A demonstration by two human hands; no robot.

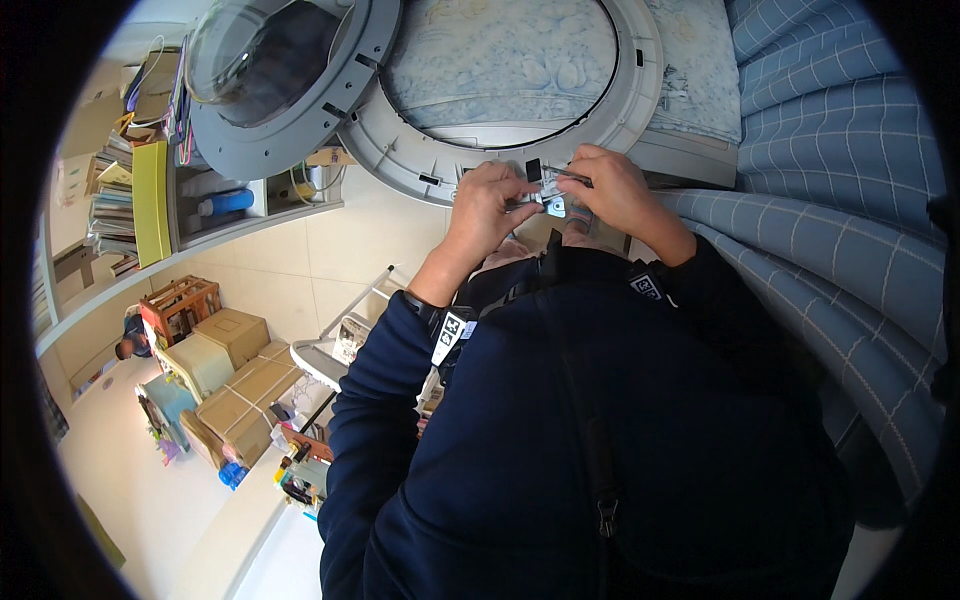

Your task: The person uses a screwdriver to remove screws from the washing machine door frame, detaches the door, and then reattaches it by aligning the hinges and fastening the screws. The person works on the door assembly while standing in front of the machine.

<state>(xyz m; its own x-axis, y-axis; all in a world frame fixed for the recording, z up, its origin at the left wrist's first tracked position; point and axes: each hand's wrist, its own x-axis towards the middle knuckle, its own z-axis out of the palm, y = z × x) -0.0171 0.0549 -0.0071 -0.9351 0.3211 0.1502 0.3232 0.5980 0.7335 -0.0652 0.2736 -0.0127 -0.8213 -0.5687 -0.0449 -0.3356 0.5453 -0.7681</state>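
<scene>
A grey plastic ring frame (640,90) lies on a pale floral-patterned surface (485,60). At its near edge my left hand (485,205) has its fingers closed on a small white-and-silver fitting (550,200), beside a dark rectangular piece (533,172). My right hand (610,190) pinches a thin dark tool (582,180) over that fitting; the tool's tip is too small to make out. A door with a clear domed centre and grey rim (270,140) rests at the upper left, overlapping the ring's left side.
Left are shelves (150,200) with books, cables and a blue bottle (225,203). Lower left are cardboard boxes (230,335), a wooden rack (180,305), a folded metal stepladder (320,360) and assorted items. A blue checked curtain (820,140) hangs along my right. My legs show beneath the ring.
</scene>
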